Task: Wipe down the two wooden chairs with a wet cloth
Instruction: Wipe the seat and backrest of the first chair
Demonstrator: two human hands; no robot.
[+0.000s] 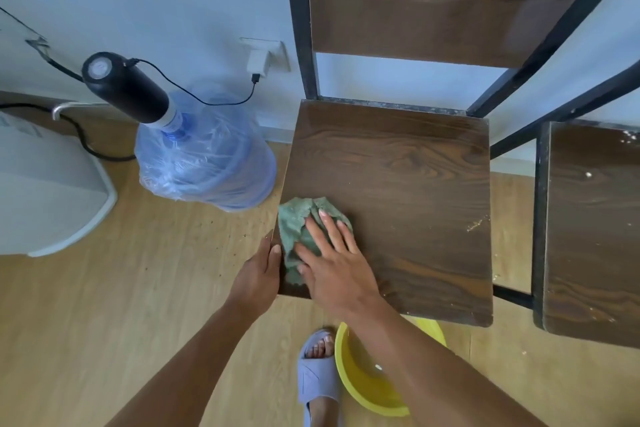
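A dark wooden chair (408, 184) with a black metal frame stands in front of me, its seat shiny. A crumpled green cloth (298, 222) lies on the seat's near left corner. My right hand (332, 263) lies flat on the cloth with its fingers spread, pressing it against the seat. My left hand (259, 274) grips the seat's left edge beside the cloth. A second wooden chair (595, 229) stands to the right, speckled with white dirt on its seat.
A yellow basin (367, 381) with water sits on the floor under the seat's front edge, beside my foot in a lilac slipper (317, 378). A blue water jug (207, 156) with a black pump stands left of the chair. A white appliance (45, 191) is at far left.
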